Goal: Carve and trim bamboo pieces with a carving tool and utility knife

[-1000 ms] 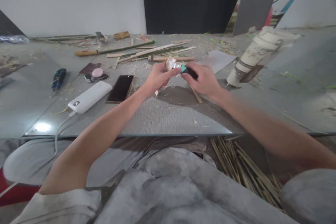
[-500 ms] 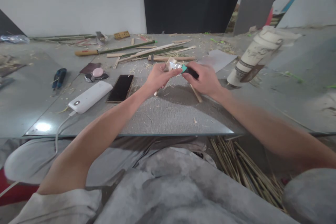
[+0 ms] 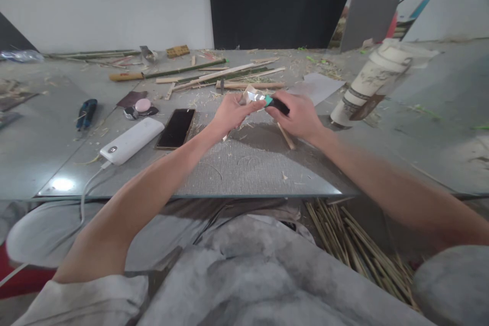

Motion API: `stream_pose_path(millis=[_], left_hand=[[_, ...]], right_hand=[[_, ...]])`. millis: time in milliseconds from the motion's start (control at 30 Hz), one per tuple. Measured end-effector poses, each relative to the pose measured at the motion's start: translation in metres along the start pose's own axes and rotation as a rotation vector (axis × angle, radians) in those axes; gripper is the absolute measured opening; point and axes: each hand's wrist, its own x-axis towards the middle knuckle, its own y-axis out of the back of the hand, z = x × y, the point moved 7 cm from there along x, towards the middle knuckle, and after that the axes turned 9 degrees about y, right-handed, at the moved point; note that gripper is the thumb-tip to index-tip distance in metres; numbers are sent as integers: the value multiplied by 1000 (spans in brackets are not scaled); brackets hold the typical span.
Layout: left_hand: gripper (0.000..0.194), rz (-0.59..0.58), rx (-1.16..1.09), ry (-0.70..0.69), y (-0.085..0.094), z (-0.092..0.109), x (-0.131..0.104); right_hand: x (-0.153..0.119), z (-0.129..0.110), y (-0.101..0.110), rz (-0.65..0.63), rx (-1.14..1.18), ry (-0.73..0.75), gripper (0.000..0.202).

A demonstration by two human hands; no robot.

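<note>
In my right hand (image 3: 300,114) is a utility knife (image 3: 278,106) with a black and teal handle, its blade pointing left. My left hand (image 3: 232,111) is closed around a small pale piece (image 3: 249,89), apparently wood or bamboo, mostly hidden by the fingers. The blade lies over this piece, and my left thumb reaches to the knife near its teal part. Below my right hand a short pale stick (image 3: 286,137) slants on the tabletop.
A phone (image 3: 176,128), a white power bank (image 3: 132,141) with a cable and blue-handled pliers (image 3: 86,114) lie to the left. Bamboo strips (image 3: 229,75) and shavings are spread behind my hands. A patterned white cylinder (image 3: 370,81) leans at right, near a paper sheet (image 3: 319,87).
</note>
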Motion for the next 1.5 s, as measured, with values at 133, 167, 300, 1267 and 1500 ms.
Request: stream_pose_path(millis=[133, 167, 300, 1267, 1500], left_hand=[[79, 0, 1, 7, 0, 0, 0], [79, -1, 2, 8, -1, 0, 0], [78, 0, 6, 14, -2, 2, -1], [57, -63, -20, -52, -5, 3, 0], [56, -54, -41, -85, -6, 2, 4]], right_hand=[[0, -1, 0, 4, -12, -1, 58], [0, -1, 0, 7, -16, 1, 57], [0, -1, 0, 15, -27, 8, 56], [5, -6, 3, 33, 41, -9, 70], [4, -5, 2, 24, 55, -6, 65]])
